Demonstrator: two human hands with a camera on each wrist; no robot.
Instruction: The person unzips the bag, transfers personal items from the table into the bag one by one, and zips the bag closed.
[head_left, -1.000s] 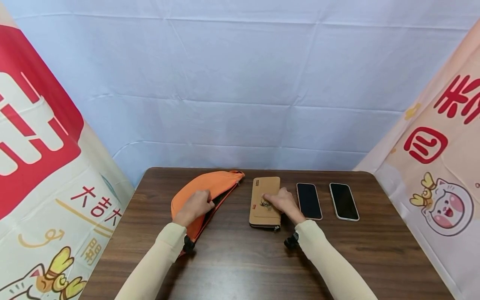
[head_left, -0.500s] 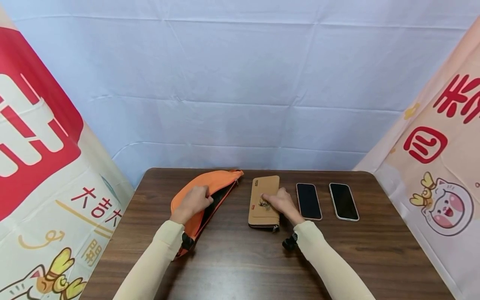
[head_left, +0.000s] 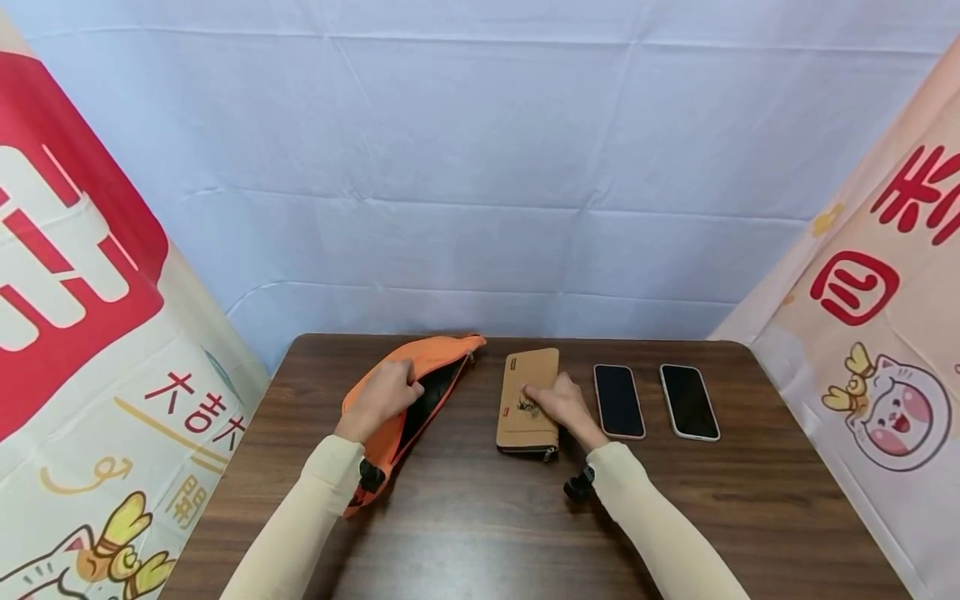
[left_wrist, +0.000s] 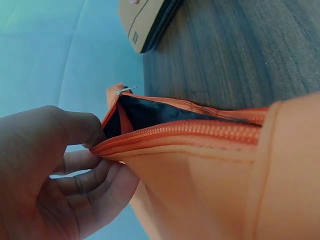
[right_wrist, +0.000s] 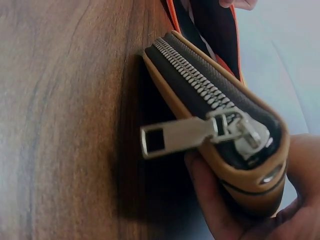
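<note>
An orange zippered pouch (head_left: 438, 352) lies on the left of the table, its long zip gaping over a dark lining. My left hand (head_left: 382, 400) pinches the pouch's zip edge between thumb and fingers; the left wrist view shows this pinch (left_wrist: 97, 145) close up. Right of the pouch, a tan zip-around wallet (head_left: 517, 429) is gripped by my right hand (head_left: 567, 404), thumb on its top face. In the right wrist view the wallet's metal zip pull (right_wrist: 175, 137) faces the camera, and fingers (right_wrist: 207, 192) reach under the wallet, which is raised at that side above a dark shadow.
Two phones, one pink-edged (head_left: 619, 402) and one white-edged (head_left: 689, 402), lie side by side right of my right hand. The dark wooden table (head_left: 480, 525) ends at a pale cloth backdrop (head_left: 480, 167). Printed cloths hang at both sides.
My left hand has moved slightly away from me, pulling the pouch's edge so its mouth gapes wider. My right hand keeps its grip on the wallet, which has shifted a little.
</note>
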